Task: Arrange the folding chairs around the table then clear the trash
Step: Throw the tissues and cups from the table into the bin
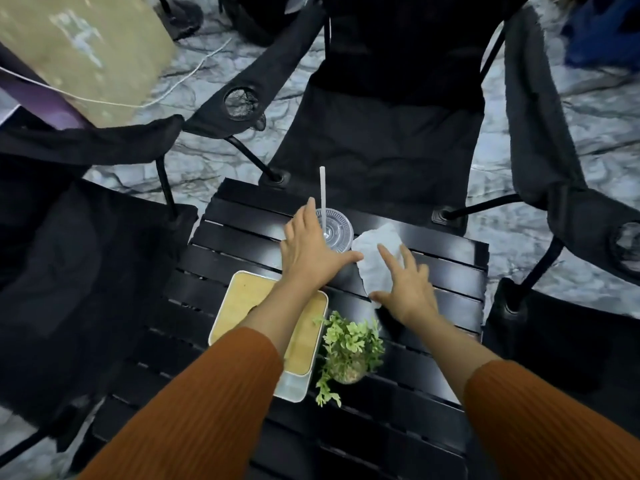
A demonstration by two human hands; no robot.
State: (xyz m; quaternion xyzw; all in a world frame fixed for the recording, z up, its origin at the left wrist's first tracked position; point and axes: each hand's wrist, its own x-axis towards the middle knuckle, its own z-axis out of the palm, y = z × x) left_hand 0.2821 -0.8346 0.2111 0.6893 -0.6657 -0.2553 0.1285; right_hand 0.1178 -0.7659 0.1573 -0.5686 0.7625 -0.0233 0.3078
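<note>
A black slatted table [242, 244] stands in front of me. On it sit a clear plastic cup [337, 230] with a lid and white straw, and a crumpled white napkin [375, 258] to its right. My left hand [308, 251] is open with fingers spread, just left of the cup, its thumb reaching toward the napkin. My right hand [405, 285] is open and spread over the napkin's near edge. Black folding chairs stand at the far side [381, 126], at the left [76, 254] and at the right [561, 323].
A white tray [294, 386] with a tan inside lies under my left forearm. A small potted green plant [349, 348] stands between my arms. A tan box [79, 46] and white cord lie on the marbled floor [207, 157] at the back left.
</note>
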